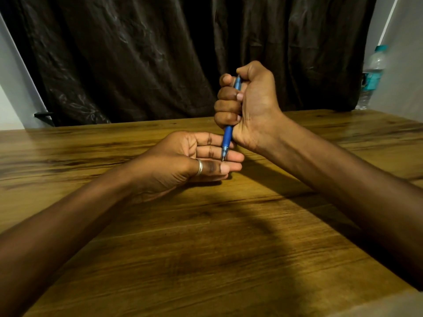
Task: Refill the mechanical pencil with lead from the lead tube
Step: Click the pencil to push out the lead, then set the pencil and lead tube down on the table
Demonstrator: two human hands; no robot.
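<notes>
Your right hand [248, 104] is fisted around the light, stiff mechanical pencil [227, 136] — grip its rubbery blue sleeve — with the fragile tip on your open, empty left hand [194, 159].

The right hand [248, 104] is raised at about one o'clock from the frame's centre, curled into a fist, thumb on top, with its forearm running in from four o'clock. The left hand [187, 159] lies low at about twelve o'clock, palm turned up and fingers [217, 154] held flat and together (a ring sits on the thumb), forearm entering from eight o'clock.
</notes>
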